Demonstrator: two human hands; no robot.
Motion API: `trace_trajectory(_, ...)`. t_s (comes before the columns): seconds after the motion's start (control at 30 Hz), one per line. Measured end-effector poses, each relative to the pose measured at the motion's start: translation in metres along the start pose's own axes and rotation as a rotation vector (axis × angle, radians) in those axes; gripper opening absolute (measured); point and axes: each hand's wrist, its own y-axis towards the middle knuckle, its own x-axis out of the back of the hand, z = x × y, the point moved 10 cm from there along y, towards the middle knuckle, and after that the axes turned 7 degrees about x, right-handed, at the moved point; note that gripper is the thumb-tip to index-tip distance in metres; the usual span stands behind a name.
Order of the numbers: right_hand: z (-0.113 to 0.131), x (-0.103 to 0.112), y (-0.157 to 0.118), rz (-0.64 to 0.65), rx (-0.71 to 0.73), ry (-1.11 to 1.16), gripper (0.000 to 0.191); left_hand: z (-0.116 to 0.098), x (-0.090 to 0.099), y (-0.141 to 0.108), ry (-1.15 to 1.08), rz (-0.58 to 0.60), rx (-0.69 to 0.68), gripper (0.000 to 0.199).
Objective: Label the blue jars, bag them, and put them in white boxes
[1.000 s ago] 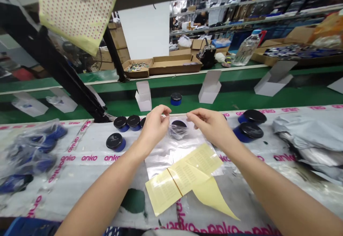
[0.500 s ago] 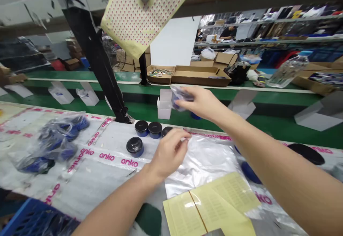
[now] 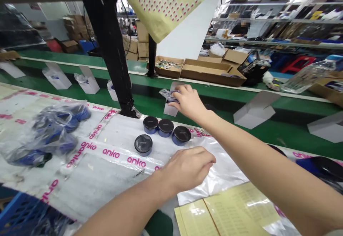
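My right hand (image 3: 189, 102) grips a clear plastic bag (image 3: 167, 94) with something dark blue in it, at the mouth of an open white box (image 3: 170, 110) on the green conveyor. The bag's contents are mostly hidden by the fingers. Lower down, my left hand (image 3: 191, 166) hovers at a stack of clear plastic bags (image 3: 222, 161), its fingers curled together; whether they pinch anything is hidden. Round blue tins with black lids stand beyond it: one tin (image 3: 181, 135) nearest the hand, another tin (image 3: 143, 144) set apart in front.
Bagged blue items (image 3: 57, 132) lie in a heap at left. Yellow printed sheets (image 3: 214, 211) lie in front. More open white boxes (image 3: 254, 111) stand along the green conveyor (image 3: 214, 118). A black post (image 3: 109, 46) rises at the table's far edge. A blue crate (image 3: 16, 211) sits lower left.
My right hand has carried the bagged item left to the white box's mouth. My left hand has shifted right and nearer, off the row of tins. The camera view has moved too.
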Motion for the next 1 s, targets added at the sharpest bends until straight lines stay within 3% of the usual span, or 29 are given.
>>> trace_trajectory(0.13,0.01,-0.015,-0.006,0.013,0.041,-0.041,0.025,0.004,-0.007,0.002,0.028,0.054,0.031,0.022)
trace_trajectory(0.3,0.02,-0.025,-0.015,0.005,0.088,-0.044,0.04,0.003,-0.008,0.002,0.01,0.063,0.026,0.02)
trace_trajectory(0.47,0.023,-0.022,-0.013,-0.003,0.041,0.008,0.05,0.007,-0.012,0.003,-0.017,0.105,0.053,0.018)
trace_trajectory(0.57,0.001,-0.002,-0.014,-0.054,-0.042,0.057,0.057,0.013,-0.015,0.005,-0.019,0.124,0.077,0.017)
trace_trajectory(0.67,-0.044,0.016,-0.03,-0.118,-0.207,0.08,0.051,0.014,-0.013,0.007,-0.016,0.119,0.083,0.018)
trace_trajectory(0.8,-0.099,-0.004,-0.066,-0.009,-0.413,0.119,0.049,0.015,-0.008,0.008,-0.021,0.081,0.076,0.017)
trace_trajectory(0.9,-0.111,-0.023,-0.086,0.093,-0.456,0.184,0.037,0.019,-0.006,0.008,-0.037,0.062,0.086,0.017)
trace_trajectory(1.0,-0.101,-0.013,-0.102,0.101,-0.448,0.242,0.042,0.022,-0.006,0.009,-0.043,0.062,0.105,0.017)
